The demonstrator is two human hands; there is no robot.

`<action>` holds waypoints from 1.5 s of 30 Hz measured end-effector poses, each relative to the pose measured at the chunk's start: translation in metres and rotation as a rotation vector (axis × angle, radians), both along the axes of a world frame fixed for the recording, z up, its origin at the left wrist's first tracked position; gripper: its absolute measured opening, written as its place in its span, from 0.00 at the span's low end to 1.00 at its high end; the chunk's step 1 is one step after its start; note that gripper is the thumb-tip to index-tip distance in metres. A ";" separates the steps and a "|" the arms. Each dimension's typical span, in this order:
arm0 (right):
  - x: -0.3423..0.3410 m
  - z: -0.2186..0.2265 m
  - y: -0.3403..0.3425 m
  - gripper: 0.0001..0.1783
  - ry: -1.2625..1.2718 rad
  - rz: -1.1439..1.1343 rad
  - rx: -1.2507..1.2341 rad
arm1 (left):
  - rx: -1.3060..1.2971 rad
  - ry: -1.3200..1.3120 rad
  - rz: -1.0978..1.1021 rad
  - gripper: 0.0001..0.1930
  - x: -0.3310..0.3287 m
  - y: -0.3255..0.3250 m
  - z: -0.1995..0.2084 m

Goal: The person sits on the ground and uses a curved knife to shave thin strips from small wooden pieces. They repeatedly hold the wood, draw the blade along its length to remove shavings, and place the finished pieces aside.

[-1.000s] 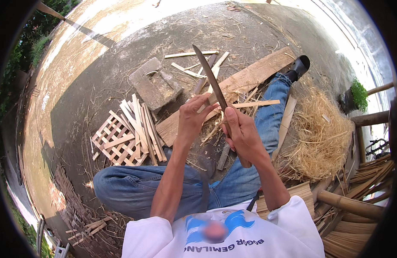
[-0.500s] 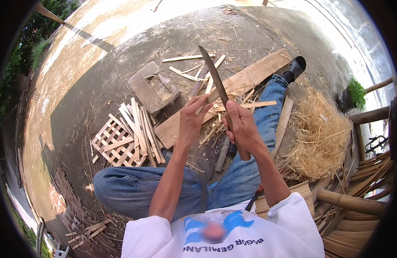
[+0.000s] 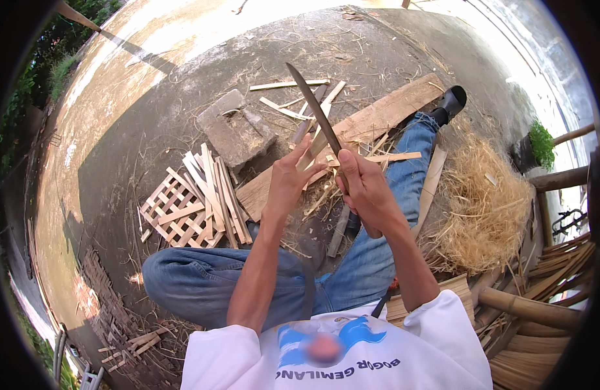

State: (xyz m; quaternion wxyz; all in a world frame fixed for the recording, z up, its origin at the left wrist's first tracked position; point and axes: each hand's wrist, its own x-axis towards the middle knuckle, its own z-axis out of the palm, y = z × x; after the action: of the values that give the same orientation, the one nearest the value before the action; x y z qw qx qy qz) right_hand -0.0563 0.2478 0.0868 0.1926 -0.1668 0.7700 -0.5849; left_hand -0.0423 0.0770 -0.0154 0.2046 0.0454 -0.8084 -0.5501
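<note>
My right hand (image 3: pixel 365 182) is closed round the wooden handle of a machete (image 3: pixel 311 99). Its long dark blade points up and to the left, away from me. Just left of the blade is my left hand (image 3: pixel 289 177), empty, with the fingers spread apart. Beneath both hands a wide wooden plank (image 3: pixel 394 107) slants from my legs toward my right foot. Thin pale strips (image 3: pixel 394 156) and shavings lie across and beside it.
A bundle of cut bamboo strips (image 3: pixel 212 188) rests on a woven lattice (image 3: pixel 173 207) at the left. Behind it sits a concrete block (image 3: pixel 229 127). A heap of fine shavings (image 3: pixel 485 208) lies right of my outstretched leg, near bamboo poles (image 3: pixel 534 307) and a potted plant (image 3: pixel 540 144).
My left hand's fingers have spread and moved slightly down and left, away from the blade. The machete has tilted further left, still in my right hand.
</note>
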 end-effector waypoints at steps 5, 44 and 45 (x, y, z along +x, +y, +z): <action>-0.016 -0.025 -0.007 0.26 -0.063 0.022 0.005 | -0.292 -0.584 0.071 0.27 0.018 -0.039 -0.036; -0.043 -0.091 -0.043 0.36 0.047 0.107 0.189 | 0.082 0.017 0.082 0.16 -0.036 -0.022 0.056; -0.041 -0.091 -0.043 0.37 0.056 0.101 0.179 | 0.083 -0.035 0.075 0.15 -0.035 -0.020 0.057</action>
State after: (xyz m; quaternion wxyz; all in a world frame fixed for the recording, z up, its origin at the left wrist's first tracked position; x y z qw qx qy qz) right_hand -0.0970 0.2050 -0.0040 0.2143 -0.2036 0.8150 -0.4983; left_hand -0.0769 0.0567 0.0416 0.2087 0.0937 -0.7859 -0.5744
